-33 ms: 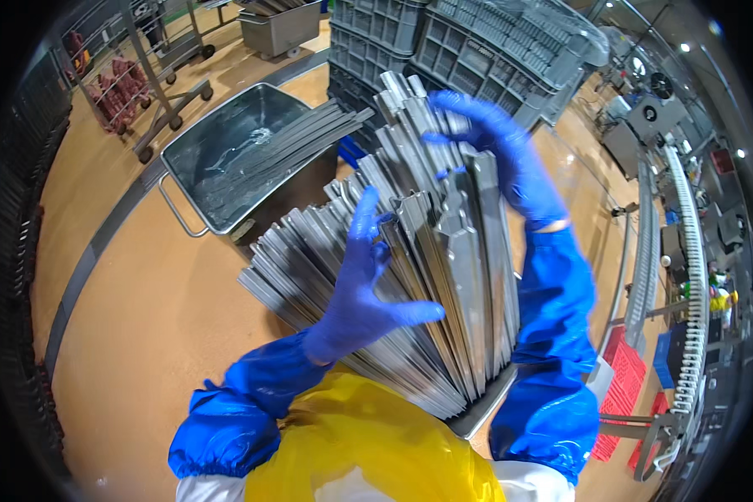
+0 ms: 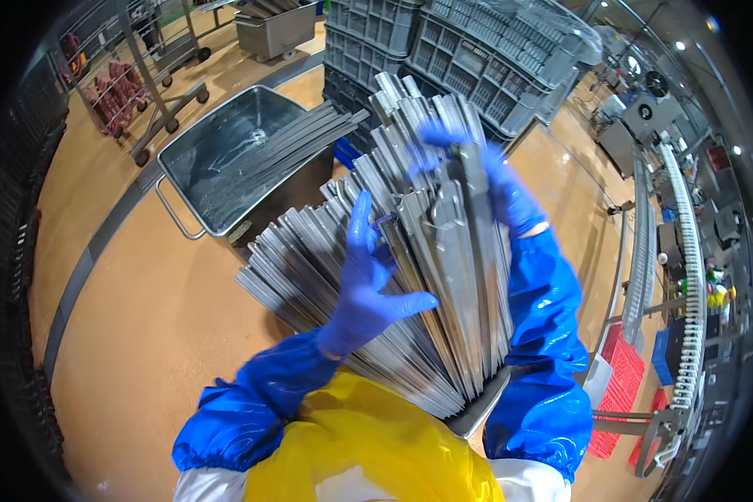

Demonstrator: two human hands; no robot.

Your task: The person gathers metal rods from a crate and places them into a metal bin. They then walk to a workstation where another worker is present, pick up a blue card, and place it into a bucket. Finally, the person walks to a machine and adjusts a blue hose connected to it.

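A thick fanned stack of long, grey metal bars (image 2: 305,259) stands upright and tilted in front of me. My left hand (image 2: 362,294), in a blue glove, lies open against the near side of the stack. Its thumb stretches right and its fingers point up. On the right, my blue-gloved right hand (image 2: 507,194) reaches around the upper ends of a few bars (image 2: 472,180). Its fingers curl leftward behind them and are smeared by motion. Below the stack, a metal container's edge (image 2: 482,407) shows; the bars and my arm cover the rest.
Beyond the stack on the left, a metal tub (image 2: 194,205) with a side handle holds more bars. Grey plastic crates (image 2: 460,63) are piled behind. A conveyor (image 2: 690,276) runs along the right, beside red crates (image 2: 619,376). Meat hangs on a wheeled rack (image 2: 146,84) far left.
My right hand has shifted left and lower over the bar ends, and the bars beside it lean slightly further left. My left hand keeps nearly the same pose.
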